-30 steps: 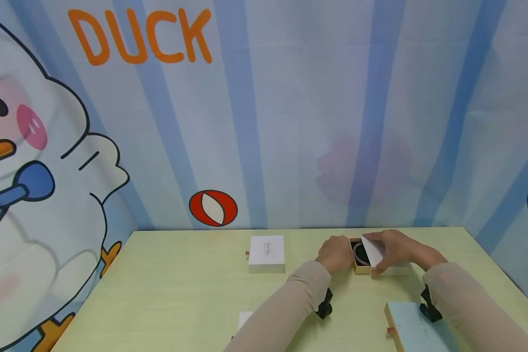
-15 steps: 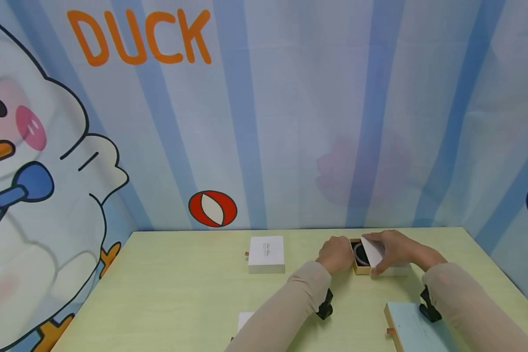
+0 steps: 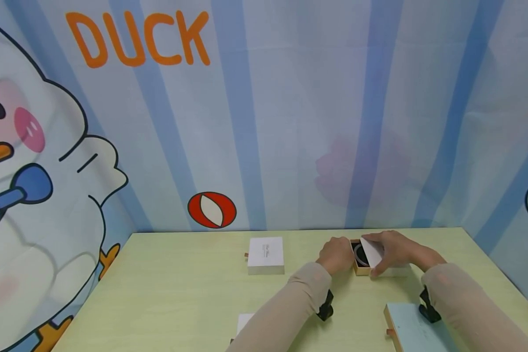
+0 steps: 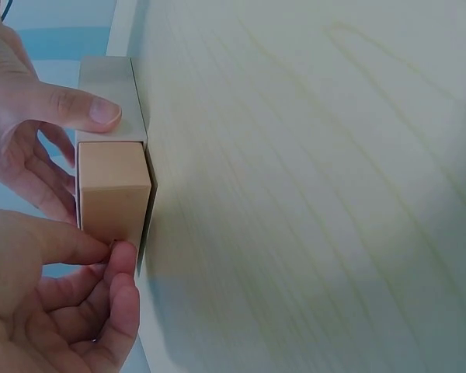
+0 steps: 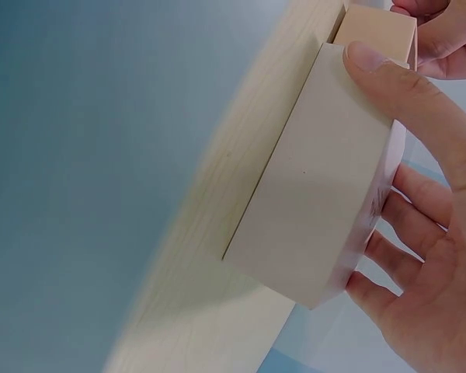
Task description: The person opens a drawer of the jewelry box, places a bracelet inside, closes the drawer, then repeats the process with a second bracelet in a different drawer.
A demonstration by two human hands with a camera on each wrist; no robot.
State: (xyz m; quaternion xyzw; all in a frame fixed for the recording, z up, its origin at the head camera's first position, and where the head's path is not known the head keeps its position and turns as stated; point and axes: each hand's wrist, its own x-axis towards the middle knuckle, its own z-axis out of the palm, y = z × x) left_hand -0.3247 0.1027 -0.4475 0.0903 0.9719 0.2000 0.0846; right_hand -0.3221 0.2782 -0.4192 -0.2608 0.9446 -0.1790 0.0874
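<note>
Near the table's back right lies a white sliding box, its sleeve (image 3: 372,252) running left to right. A tan drawer (image 4: 113,206) sticks partly out of the sleeve's left end. On the drawer's dark lining sits a grey ring-shaped item (image 3: 359,254), perhaps a bracelet, partly covered by the sleeve. My left hand (image 3: 336,255) pinches a small tab at the drawer's end between thumb and forefinger. My right hand (image 3: 395,250) grips the sleeve, with the thumb on its near side (image 5: 303,171) and the other fingers along its top and far side.
A white box (image 3: 266,255) with a small tab on its left stands left of my hands. My left sleeve partly hides another white box (image 3: 244,320) at the front. Under my right forearm lies a light blue box (image 3: 415,326). A patterned curtain (image 3: 290,122) hangs behind the table.
Both hands stay in place on the box, and the drawer's opening looks the same. Only the head view has shifted very slightly.
</note>
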